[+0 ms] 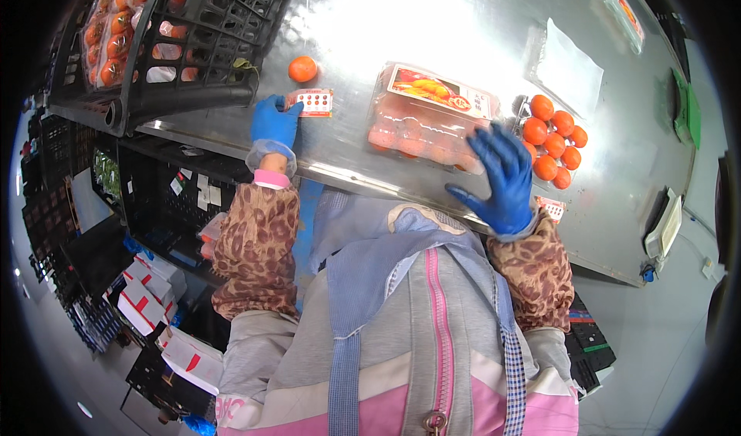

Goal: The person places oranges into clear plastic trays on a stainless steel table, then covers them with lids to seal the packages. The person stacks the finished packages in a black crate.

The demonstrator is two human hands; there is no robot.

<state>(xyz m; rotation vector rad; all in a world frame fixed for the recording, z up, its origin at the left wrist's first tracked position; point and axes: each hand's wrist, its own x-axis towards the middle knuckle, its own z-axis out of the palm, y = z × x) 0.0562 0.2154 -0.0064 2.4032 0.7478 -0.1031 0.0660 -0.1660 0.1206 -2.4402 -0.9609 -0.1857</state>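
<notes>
My left hand (275, 124), in a blue glove, pinches the left end of a small printed card (315, 103) at the table's near edge. One loose persimmon (302, 69) lies just beyond the card. My right hand (500, 175), also gloved in blue, has its fingers spread at the right end of a clear plastic fruit box (421, 131). That box is closed, with a picture label (440, 90) on top and orange fruit showing faintly inside. Right of this hand, several persimmons (554, 144) sit in rows in a clear tray.
A black crate (208, 42) with packed fruit stands at the left. Clear empty packaging (569, 65) lies on the metal table (340, 147) at the far right. Another card (550, 207) is beside my right wrist. White boxes (191, 359) are stacked low on the left.
</notes>
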